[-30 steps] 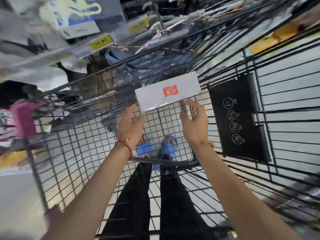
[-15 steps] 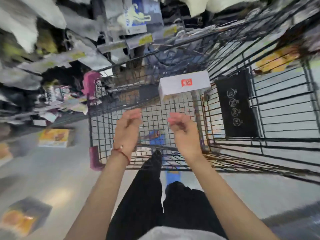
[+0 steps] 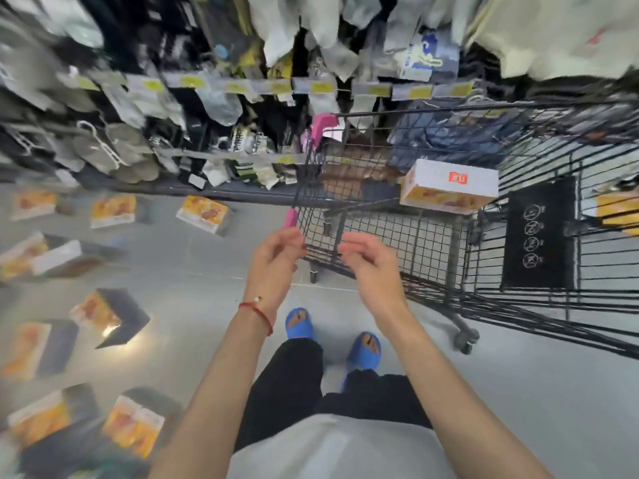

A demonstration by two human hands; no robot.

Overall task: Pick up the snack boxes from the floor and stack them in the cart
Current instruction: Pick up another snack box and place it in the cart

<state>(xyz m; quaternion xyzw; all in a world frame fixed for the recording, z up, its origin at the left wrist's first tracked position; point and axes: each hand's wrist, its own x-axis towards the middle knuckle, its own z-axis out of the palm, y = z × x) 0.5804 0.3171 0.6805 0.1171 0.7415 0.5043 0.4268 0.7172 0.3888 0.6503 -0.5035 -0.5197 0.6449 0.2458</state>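
**Here, two free hands hover by a cart holding one snack box**

Seen from above, the person's left hand (image 3: 276, 257) and right hand (image 3: 370, 267) are raised side by side at the centre of the frame. Each grip is loose, with the fingers softly curled and holding nothing. The left fingertips lie just beside the near corner of a black wire shopping cart (image 3: 380, 233); whether they touch it cannot be told.

Inside the cart, right of centre in the upper half, sits a white-topped cardboard snack box (image 3: 449, 186) with a red label and an orange food picture on its side. More orange-and-white snack boxes (image 3: 204, 212) lie scattered across the grey floor (image 3: 193, 271) on the left of the frame, many of them blurred.

A thin red string bracelet (image 3: 257, 311) circles the left wrist. Blue slippers (image 3: 300, 323) show at lower centre. Blurred racks of hanging socks (image 3: 221, 98) fill the top.
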